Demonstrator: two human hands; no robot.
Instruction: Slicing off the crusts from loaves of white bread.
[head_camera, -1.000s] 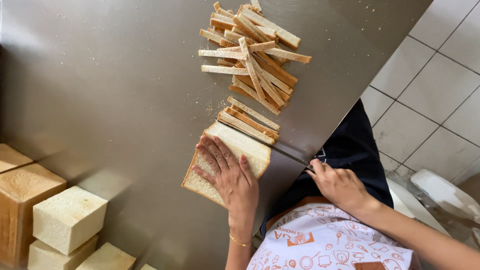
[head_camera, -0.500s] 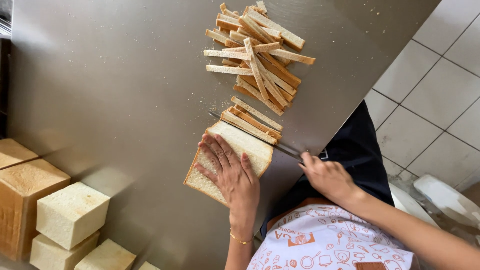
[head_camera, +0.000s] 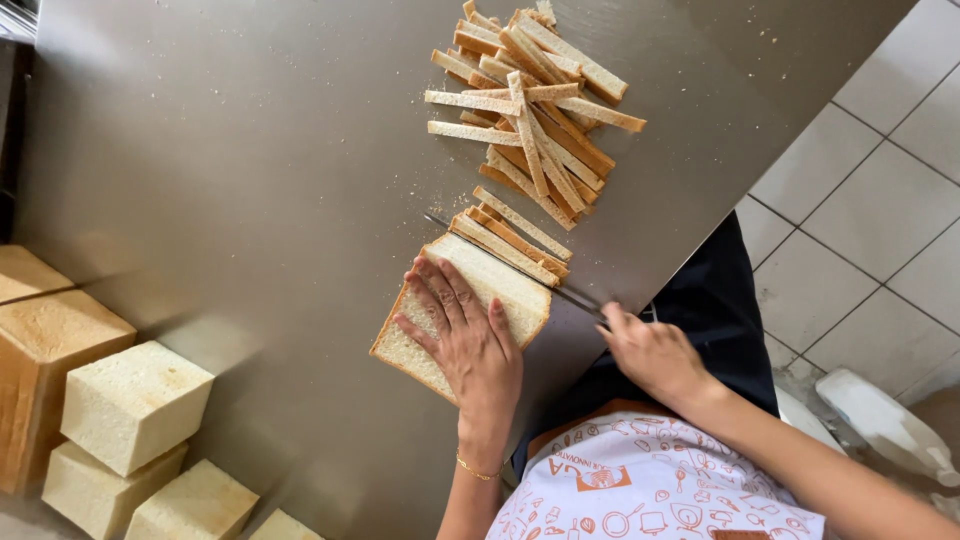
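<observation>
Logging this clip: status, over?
Left hand flat on bread stack. Right hand grips knife at crust edge. Crust strips piled beyond.

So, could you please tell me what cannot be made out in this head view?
- Knife: handle hidden inside the right hand; the thin blade is partly behind the crust strips.
- Bread slice stack: slice count hidden under the left hand.
- Trimmed loaf blocks: cut off by the bottom edge.
</observation>
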